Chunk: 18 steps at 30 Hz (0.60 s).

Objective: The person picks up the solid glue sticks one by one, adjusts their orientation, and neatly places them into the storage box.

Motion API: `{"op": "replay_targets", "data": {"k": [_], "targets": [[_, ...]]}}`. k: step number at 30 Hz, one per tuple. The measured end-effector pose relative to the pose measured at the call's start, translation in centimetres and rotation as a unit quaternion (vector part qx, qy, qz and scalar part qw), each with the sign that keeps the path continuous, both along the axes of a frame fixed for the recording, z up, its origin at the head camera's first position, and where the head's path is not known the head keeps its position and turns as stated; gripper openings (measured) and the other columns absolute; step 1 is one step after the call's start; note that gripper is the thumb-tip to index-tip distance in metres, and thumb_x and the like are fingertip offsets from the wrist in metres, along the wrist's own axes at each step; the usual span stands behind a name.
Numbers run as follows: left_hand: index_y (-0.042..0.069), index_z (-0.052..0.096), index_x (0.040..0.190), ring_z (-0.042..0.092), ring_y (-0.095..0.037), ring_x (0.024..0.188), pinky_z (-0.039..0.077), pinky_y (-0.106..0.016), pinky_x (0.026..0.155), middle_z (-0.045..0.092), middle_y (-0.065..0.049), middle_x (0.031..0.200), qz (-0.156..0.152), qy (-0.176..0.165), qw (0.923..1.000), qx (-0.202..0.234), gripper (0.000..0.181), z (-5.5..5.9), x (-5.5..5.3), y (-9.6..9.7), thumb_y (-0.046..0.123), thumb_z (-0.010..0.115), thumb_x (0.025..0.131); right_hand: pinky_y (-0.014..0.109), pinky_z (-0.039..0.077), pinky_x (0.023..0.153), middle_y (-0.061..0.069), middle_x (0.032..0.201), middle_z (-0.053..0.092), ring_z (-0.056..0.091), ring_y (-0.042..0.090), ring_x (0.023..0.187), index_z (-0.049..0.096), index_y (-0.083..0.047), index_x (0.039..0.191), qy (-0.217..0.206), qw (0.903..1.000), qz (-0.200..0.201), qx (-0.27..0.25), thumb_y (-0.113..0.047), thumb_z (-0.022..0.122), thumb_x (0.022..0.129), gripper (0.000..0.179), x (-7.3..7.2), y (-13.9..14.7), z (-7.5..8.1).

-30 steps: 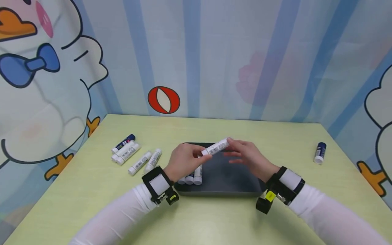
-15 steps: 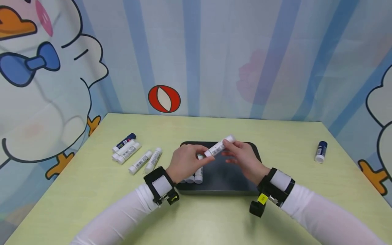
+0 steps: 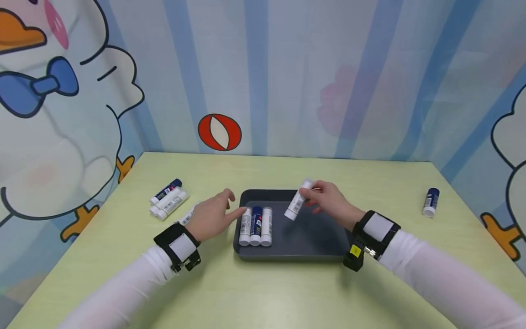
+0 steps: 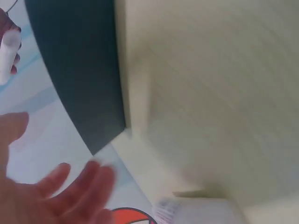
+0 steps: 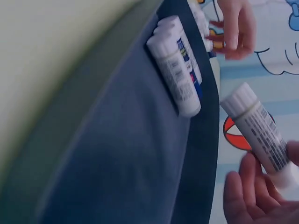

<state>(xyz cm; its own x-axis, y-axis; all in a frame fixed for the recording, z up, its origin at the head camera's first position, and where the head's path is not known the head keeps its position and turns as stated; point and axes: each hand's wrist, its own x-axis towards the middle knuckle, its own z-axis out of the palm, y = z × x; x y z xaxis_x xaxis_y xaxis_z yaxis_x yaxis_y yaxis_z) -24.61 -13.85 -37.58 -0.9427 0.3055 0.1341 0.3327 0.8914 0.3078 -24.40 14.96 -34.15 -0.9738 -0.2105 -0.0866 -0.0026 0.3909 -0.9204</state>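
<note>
In the head view my right hand (image 3: 330, 201) pinches a white glue stick (image 3: 297, 201) near its upper end, tilted above the dark grey tray (image 3: 312, 253). The right wrist view shows this same glue stick (image 5: 261, 133) between thumb and fingers, its printed label facing the camera. Inside the tray, at its left end, a white glue stick (image 3: 245, 228), a blue one (image 3: 256, 226) and another white one (image 3: 266, 228) lie side by side. My left hand (image 3: 211, 217) holds nothing, its fingers spread left of the tray and partly covering a white glue stick (image 3: 186, 217) on the table.
Farther left on the table (image 3: 271, 292) lie a blue glue stick (image 3: 166, 191) and two white ones (image 3: 171, 205) close together. A blue-and-white glue stick (image 3: 430, 202) sits alone at the far right. A printed curtain (image 3: 287, 82) hangs behind the table.
My left hand has let go of the white glue stick and moved left, off the tray. My right hand now holds that stick alone, turned steeper. The three sticks in the tray are uncovered.
</note>
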Motion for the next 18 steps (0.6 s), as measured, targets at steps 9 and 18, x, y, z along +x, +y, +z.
{"op": "replay_targets", "data": {"k": [9,18], "targets": [[0.013,0.051,0.074,0.046,-0.015,0.052,0.035,-0.029,0.048,0.048,0.000,0.059,-0.018,-0.091,0.9937,-0.061,0.038,-0.8,0.0,-0.1,0.045,0.043,0.092,0.035,0.048,0.068,0.014,0.092,0.058,0.062,0.026,0.076,0.045,0.003,0.105,-0.093,0.9815,0.109,0.128,-0.023,0.052,0.091,0.030,-1.9,-1.7,-1.1],[0.013,0.048,0.063,0.046,-0.015,0.052,0.036,-0.031,0.049,0.048,0.000,0.058,-0.042,-0.058,0.9959,-0.056,0.034,-1.3,-0.1,0.8,0.027,0.042,0.093,0.031,0.049,0.063,0.010,0.083,0.061,0.063,0.021,0.070,0.052,0.002,0.097,-0.124,0.9676,0.133,0.175,-0.021,0.054,0.090,0.023,-2.4,-3.9,-2.5]]}}
